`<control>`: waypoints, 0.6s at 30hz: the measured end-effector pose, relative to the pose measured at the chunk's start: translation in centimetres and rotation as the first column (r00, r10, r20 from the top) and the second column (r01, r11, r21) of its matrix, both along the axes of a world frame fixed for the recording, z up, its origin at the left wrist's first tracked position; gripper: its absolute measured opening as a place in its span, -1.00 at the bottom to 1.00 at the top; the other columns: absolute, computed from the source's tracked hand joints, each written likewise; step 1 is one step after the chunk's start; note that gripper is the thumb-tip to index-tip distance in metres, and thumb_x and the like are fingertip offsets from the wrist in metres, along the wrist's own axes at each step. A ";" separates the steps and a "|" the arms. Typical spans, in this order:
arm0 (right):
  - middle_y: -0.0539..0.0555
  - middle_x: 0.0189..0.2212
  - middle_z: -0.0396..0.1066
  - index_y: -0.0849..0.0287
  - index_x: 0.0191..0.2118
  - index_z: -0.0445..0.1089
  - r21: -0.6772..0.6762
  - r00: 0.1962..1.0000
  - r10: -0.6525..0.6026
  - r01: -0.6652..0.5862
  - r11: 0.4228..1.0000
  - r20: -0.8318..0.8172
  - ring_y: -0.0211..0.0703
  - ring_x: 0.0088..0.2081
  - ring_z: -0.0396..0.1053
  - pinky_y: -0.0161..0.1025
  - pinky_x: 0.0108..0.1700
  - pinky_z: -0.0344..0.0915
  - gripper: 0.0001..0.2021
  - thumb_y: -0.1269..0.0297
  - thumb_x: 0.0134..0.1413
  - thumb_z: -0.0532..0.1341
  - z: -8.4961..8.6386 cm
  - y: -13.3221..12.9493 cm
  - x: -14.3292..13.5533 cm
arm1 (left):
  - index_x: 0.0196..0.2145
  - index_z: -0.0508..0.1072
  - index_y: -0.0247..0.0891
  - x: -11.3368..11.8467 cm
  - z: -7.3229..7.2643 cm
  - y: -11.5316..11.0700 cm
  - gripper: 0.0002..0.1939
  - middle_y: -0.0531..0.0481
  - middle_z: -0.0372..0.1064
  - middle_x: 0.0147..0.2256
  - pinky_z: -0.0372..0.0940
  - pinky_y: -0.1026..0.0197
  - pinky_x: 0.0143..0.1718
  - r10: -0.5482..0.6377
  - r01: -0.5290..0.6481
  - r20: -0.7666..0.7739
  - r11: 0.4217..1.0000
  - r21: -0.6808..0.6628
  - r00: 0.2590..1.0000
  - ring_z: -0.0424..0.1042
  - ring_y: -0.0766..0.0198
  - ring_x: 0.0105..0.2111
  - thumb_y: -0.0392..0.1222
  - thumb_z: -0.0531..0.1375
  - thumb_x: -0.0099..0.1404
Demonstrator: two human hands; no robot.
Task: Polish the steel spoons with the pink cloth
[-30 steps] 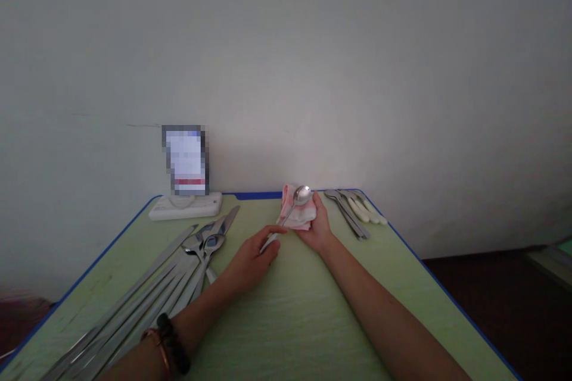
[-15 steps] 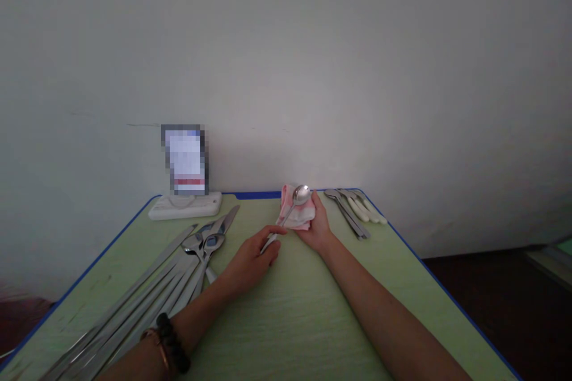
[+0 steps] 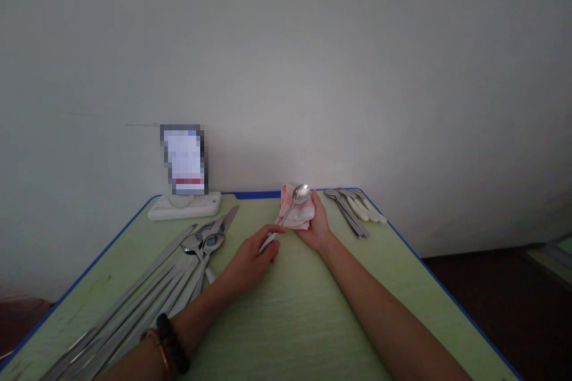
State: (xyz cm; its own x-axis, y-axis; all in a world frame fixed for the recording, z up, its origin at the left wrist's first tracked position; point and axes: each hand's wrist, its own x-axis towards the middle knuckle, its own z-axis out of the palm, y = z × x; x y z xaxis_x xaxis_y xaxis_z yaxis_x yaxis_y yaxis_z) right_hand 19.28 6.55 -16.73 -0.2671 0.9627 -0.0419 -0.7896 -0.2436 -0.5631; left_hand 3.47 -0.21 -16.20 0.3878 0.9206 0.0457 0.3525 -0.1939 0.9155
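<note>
A shiny metal spoon (image 3: 301, 193) is gripped by its handle in my left hand (image 3: 255, 257), its bowl pointing up and to the right. Behind the bowl lies a folded pink and white cloth (image 3: 304, 215), which my right hand (image 3: 318, 230) holds from beneath and from the right. Most of the right fingers are hidden behind the cloth. On the left of the table, several metal spoons and knives (image 3: 165, 280) form an overlapping pile, partly under my left forearm.
The green table (image 3: 286, 321) has a blue edge and meets a pale wall. At the back left, a blurred-out screen (image 3: 185, 161) stands on a white base (image 3: 185, 207). Back right lie metal spoons (image 3: 346, 214) and several pieces with cream handles (image 3: 358, 208).
</note>
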 end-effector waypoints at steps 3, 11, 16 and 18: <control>0.08 -0.41 0.50 0.24 -0.18 0.39 0.007 1.000 -0.002 0.002 1.000 0.004 -0.11 -0.34 0.43 -0.15 -0.20 0.34 -0.51 -0.05 0.12 -0.07 0.0 -0.1 0.0 | -0.01 0.26 -0.28 0.0 0.1 0.0 -0.63 0.18 0.13 -0.58 0.07 0.31 -0.47 -0.002 0.002 -0.016 1.000 0.005 1.000 0.16 0.34 -0.55 -0.16 -0.04 0.24; 0.07 -0.42 0.50 0.23 -0.18 0.39 -0.017 1.000 -0.006 0.006 1.000 0.002 -0.12 -0.32 0.44 -0.15 -0.19 0.33 -0.52 -0.04 0.14 -0.09 0.2 -0.1 -0.1 | -0.01 0.26 -0.29 0.1 0.1 0.0 -0.64 0.19 0.14 -0.58 0.06 0.31 -0.49 -0.011 0.011 -0.009 1.000 -0.001 1.000 0.15 0.35 -0.56 -0.14 -0.04 0.26; 0.08 -0.43 0.50 0.24 -0.19 0.39 -0.029 1.000 0.006 -0.005 1.000 0.016 -0.10 -0.33 0.43 -0.15 -0.19 0.33 -0.49 -0.06 0.14 -0.12 0.1 -0.1 0.0 | -0.01 0.26 -0.28 0.1 0.0 0.0 -0.64 0.19 0.14 -0.59 0.06 0.32 -0.49 -0.023 0.023 -0.009 1.000 -0.003 1.000 0.16 0.35 -0.57 -0.14 -0.04 0.27; 0.09 -0.42 0.50 0.23 -0.19 0.39 -0.025 1.000 0.010 -0.010 1.000 0.017 -0.11 -0.34 0.43 -0.15 -0.20 0.32 -0.49 -0.07 0.13 -0.11 -0.1 0.0 0.0 | -0.01 0.26 -0.28 0.1 0.0 0.1 -0.64 0.19 0.15 -0.60 0.07 0.32 -0.49 -0.020 0.020 -0.018 1.000 0.000 1.000 0.16 0.36 -0.57 -0.14 -0.04 0.27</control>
